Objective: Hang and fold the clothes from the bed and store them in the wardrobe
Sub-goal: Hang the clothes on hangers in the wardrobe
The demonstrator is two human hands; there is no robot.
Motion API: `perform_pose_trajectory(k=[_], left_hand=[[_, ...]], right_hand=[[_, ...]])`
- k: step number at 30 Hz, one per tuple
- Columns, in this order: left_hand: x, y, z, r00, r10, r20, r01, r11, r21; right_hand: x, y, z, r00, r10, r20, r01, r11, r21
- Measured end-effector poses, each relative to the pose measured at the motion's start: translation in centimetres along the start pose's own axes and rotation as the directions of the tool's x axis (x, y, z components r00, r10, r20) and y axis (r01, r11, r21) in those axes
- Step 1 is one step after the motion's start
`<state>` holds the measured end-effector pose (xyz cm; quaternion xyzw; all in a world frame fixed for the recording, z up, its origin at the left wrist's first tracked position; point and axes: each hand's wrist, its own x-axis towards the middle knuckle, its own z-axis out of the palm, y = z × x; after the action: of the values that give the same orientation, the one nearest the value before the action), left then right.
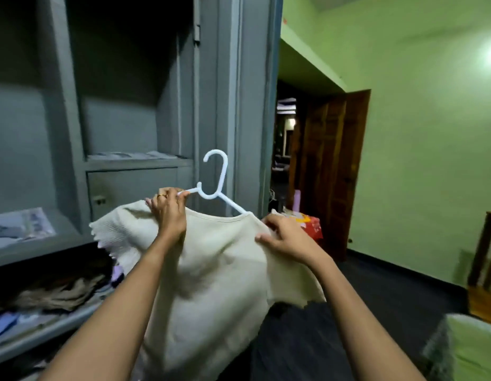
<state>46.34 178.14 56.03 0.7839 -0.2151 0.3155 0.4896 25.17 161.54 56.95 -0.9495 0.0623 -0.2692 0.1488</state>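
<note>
Only the head view to go on here. The person is standing by the open wardrobe [250, 105] and holding a cream top [219, 270] up in mid-air, near the middle of the shot, with a white hanger [224, 174] going into its neck.

The left hand [168, 213] is curling round the hanger's left arm and pinching the top's left shoulder along with it. The right hand [283, 237] is pinching the fabric at the right shoulder, where the hanger's right arm is already disappearing inside the neckline. The left arm of the hanger is showing bare above the cloth, so I'm guessing the left shoulder isn't seated yet and that's the bit being worked on.

What matters for the next move: the hanger's long axis is running left to right across the body, tilting down towards the right, with the hook sticking up and curling open to the left. The wardrobe's dark upper compartment is sitting far and to the left of both hands, above a shelf [140, 162], so the left hand is the nearer one for lifting the hook in. I can't make out a rail in there, too dark.

The bed [472, 347] is peeking in at the near right.
</note>
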Motion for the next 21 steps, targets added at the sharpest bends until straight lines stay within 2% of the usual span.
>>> perform_pose_trajectory(k=[2, 4, 6, 8, 10, 13, 16, 21], left_hand=[[3.8, -0.2, -1.4, 0.999, -0.008, -0.035, 0.006, 0.998, -0.056], [7.9, -0.4, -2.3, 0.999, -0.037, -0.037, 0.032, 0.992, -0.123], [11.8, 0.1, -3.2, 0.994, -0.067, -0.085, 0.048, 0.977, -0.208], [15.3, 1.1, -3.6, 0.988, -0.078, -0.133, 0.034, 0.951, -0.307], [17.7, 2.0, -4.0, 0.99, -0.076, -0.116, 0.027, 0.926, -0.378], [21.6, 3.8, -4.3, 0.993, -0.007, -0.114, -0.041, 0.908, -0.418], [25.6, 4.9, -5.0, 0.992, -0.001, -0.123, -0.055, 0.89, -0.453], [32.6, 4.6, -8.4, 0.974, 0.009, -0.228, -0.114, 0.885, -0.452]], right_hand=[[2.1, -2.2, -0.2, 0.99, -0.11, -0.091, 0.129, 0.961, 0.243], [4.5, -4.1, -0.3, 0.965, -0.123, -0.234, 0.217, 0.872, 0.439], [7.3, -5.8, -0.8, 0.931, -0.078, -0.358, 0.26, 0.828, 0.496], [10.6, -7.5, -1.4, 0.868, -0.068, -0.492, 0.323, 0.83, 0.455], [13.3, -9.8, -2.2, 0.813, -0.067, -0.578, 0.359, 0.84, 0.408], [18.7, -12.6, -3.5, 0.763, -0.101, -0.638, 0.41, 0.839, 0.359], [24.0, -14.9, -5.0, 0.726, -0.153, -0.67, 0.439, 0.853, 0.281], [33.0, -18.0, -7.9, 0.639, -0.164, -0.752, 0.484, 0.845, 0.227]])
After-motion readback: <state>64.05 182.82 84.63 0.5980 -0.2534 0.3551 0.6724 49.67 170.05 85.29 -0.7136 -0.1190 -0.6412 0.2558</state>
